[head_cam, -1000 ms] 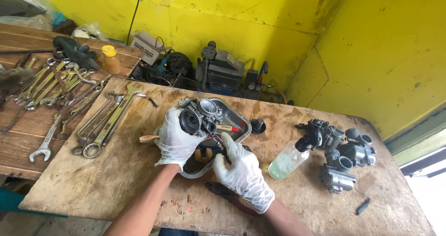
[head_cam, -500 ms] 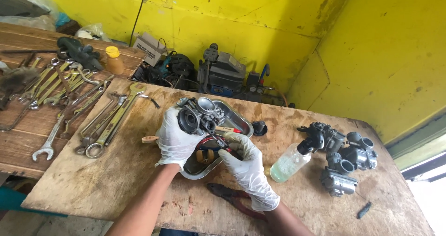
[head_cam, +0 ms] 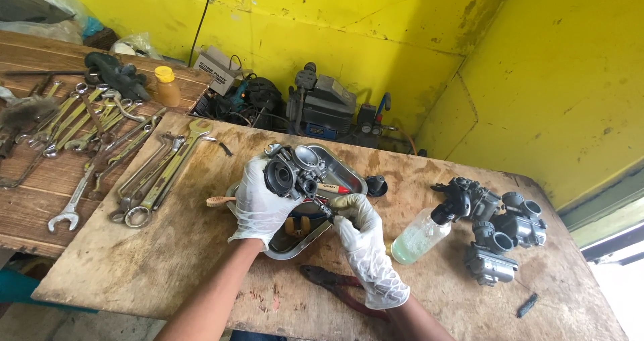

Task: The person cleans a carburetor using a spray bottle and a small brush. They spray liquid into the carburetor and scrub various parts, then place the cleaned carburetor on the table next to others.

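White disposable gloves cover both our hands, and between them sits a grey metal carburetor (head_cam: 290, 172). Our left hand (head_cam: 258, 205) wraps around its round throat from the left, fingers curled closed about the body, holding it tilted above a shallow steel tray (head_cam: 349, 173). Our right hand (head_cam: 365, 244) comes up from below and to the right; its thumb and forefinger are pinched shut on a slim tool (head_cam: 320, 207) whose tip meets the underside of the carburetor, just beyond our right fingertips. Whether that tool is a screwdriver or a pick, we cannot tell.

A red-handled tool (head_cam: 333, 188) lies in the tray just above our right fingers. Behind our left fingers, a small wooden-handled brush (head_cam: 220, 201) pokes out from the tray's edge. Below our right wrist, dark red-handled pliers (head_cam: 339, 284) rest on the plywood bench (head_cam: 168, 260). Right of our right hand, near but apart, a clear spray bottle (head_cam: 422, 235) of pale green liquid lies tilted, its black nozzle toward a bank of further carburetors (head_cam: 500, 230). A small black cap (head_cam: 376, 185) sits beyond the tray's right corner.

Well to the left of our left hand, rows of spanners (head_cam: 144, 173) lie spread across the boards, with an amber bottle (head_cam: 166, 86) behind them against the yellow wall.
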